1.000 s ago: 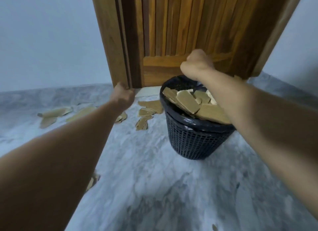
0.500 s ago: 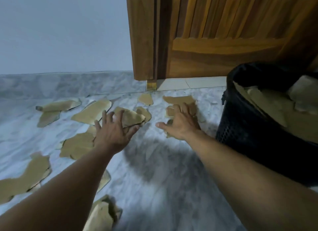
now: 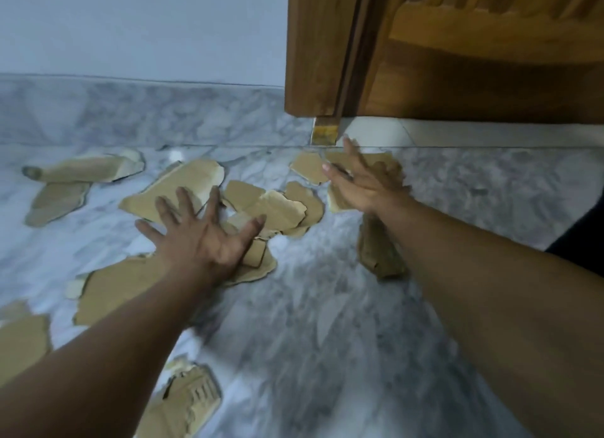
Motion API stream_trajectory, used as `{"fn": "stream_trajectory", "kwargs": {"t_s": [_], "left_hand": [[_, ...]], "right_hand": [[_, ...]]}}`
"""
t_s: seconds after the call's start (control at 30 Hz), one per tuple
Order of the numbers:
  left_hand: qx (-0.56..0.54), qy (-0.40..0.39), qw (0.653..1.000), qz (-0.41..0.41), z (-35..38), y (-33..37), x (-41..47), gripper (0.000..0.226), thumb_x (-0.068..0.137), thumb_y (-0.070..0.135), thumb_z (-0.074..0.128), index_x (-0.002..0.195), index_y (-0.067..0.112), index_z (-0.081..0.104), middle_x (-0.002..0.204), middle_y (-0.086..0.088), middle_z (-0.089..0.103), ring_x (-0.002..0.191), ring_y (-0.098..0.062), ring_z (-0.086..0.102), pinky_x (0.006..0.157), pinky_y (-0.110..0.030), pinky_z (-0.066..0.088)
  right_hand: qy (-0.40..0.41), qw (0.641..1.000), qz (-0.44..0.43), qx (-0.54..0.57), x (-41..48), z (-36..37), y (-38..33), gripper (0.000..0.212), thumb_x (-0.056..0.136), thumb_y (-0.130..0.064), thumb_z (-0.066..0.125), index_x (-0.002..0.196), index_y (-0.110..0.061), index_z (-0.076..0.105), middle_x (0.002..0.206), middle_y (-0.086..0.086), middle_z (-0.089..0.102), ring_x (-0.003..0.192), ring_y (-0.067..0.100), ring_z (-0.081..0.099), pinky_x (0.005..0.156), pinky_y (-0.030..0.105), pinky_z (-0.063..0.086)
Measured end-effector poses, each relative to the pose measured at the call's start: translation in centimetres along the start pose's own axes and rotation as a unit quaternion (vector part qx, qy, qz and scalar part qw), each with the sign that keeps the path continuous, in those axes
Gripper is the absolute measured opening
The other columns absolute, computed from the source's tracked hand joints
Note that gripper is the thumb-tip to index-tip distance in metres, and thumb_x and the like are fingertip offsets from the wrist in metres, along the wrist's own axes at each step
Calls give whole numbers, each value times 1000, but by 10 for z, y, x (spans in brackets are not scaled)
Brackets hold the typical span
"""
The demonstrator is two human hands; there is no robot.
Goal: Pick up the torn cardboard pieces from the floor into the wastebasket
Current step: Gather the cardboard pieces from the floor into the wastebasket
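Observation:
Several torn brown cardboard pieces lie scattered on the grey marble floor [image 3: 327,323]. My left hand [image 3: 202,238] is spread flat, fingers apart, over a heap of pieces in the middle, beside a large piece [image 3: 183,186] and a curled one [image 3: 281,209]. My right hand [image 3: 362,182] is open, fingers stretched over the pieces by the door post; one piece [image 3: 307,168] lies just left of it. Another crumpled piece [image 3: 379,254] sits under my right forearm. Only a black sliver of the wastebasket [image 3: 585,231] shows at the right edge.
A wooden door and frame [image 3: 327,45] stand at the back right, a pale wall [image 3: 140,29] at the back left with a marble skirting. More pieces lie far left [image 3: 81,169], lower left [image 3: 23,339] and near my left forearm [image 3: 192,401].
The view has swung left and down, away from the wastebasket. Both hands have moved forward and lower onto the cardboard; my right hand has reached farther, toward the door post.

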State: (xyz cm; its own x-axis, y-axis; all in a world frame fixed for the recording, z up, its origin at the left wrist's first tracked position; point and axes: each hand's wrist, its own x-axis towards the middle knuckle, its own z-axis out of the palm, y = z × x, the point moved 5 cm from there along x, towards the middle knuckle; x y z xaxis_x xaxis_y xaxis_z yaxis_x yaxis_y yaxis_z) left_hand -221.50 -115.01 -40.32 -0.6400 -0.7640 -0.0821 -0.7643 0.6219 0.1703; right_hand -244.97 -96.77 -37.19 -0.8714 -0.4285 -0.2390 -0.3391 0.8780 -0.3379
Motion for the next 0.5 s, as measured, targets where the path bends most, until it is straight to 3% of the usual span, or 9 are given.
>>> {"fn": "stream_trajectory", "kwargs": {"t_s": [0.13, 0.2, 0.3, 0.37, 0.4, 0.5], "left_hand": [[-4, -2, 1000, 17, -5, 0, -3, 103, 70, 98, 9, 157, 45, -8, 169, -11, -2, 152, -44, -8, 114, -71, -6], [3, -7, 1000, 20, -8, 2, -6, 94, 75, 95, 12, 155, 50, -9, 168, -12, -1, 152, -46, -7, 113, -72, -6], [23, -35, 999, 25, -9, 1, -18, 80, 83, 87, 13, 154, 54, -1, 168, -14, -2, 151, -48, -5, 114, -73, -5], [20, -49, 998, 30, -9, -3, -33, 75, 86, 84, 14, 154, 54, 1, 167, -13, -1, 150, -48, -3, 113, -73, -4], [16, -53, 998, 30, -9, -6, -42, 74, 87, 84, 14, 154, 55, 1, 167, -12, -1, 150, -48, -3, 113, -73, -4], [25, -54, 998, 27, -6, -16, -75, 71, 87, 83, 12, 152, 57, 0, 167, -11, 0, 151, -48, -3, 111, -75, -5]], "right_hand": [[-121, 980, -50, -148, -1, 13, -40, 75, 68, -99, 9, 139, -77, -1, 168, 12, -4, 151, 48, 1, 114, 72, 10], [-136, 971, -71, -184, -15, 12, -46, 72, 72, -97, 12, 141, -75, 8, 169, 8, 3, 152, 43, 5, 114, 72, 9], [-157, 967, -64, -188, -45, 10, -31, 86, 51, -109, 19, 133, -81, 12, 168, 2, 13, 152, 39, 13, 115, 69, 15], [-169, 974, -49, -146, -74, 17, -10, 90, 34, -113, 21, 120, -91, 5, 169, 0, 6, 153, 41, 3, 115, 69, 13], [-168, 977, -44, -125, -92, 23, 3, 86, 36, -113, 22, 117, -92, 1, 169, -1, -2, 153, 40, -5, 114, 71, 9], [-139, 984, -62, -89, -159, 43, 28, 78, 65, -102, 28, 133, -82, -4, 166, 2, -23, 149, 40, -25, 111, 74, -7]]}}
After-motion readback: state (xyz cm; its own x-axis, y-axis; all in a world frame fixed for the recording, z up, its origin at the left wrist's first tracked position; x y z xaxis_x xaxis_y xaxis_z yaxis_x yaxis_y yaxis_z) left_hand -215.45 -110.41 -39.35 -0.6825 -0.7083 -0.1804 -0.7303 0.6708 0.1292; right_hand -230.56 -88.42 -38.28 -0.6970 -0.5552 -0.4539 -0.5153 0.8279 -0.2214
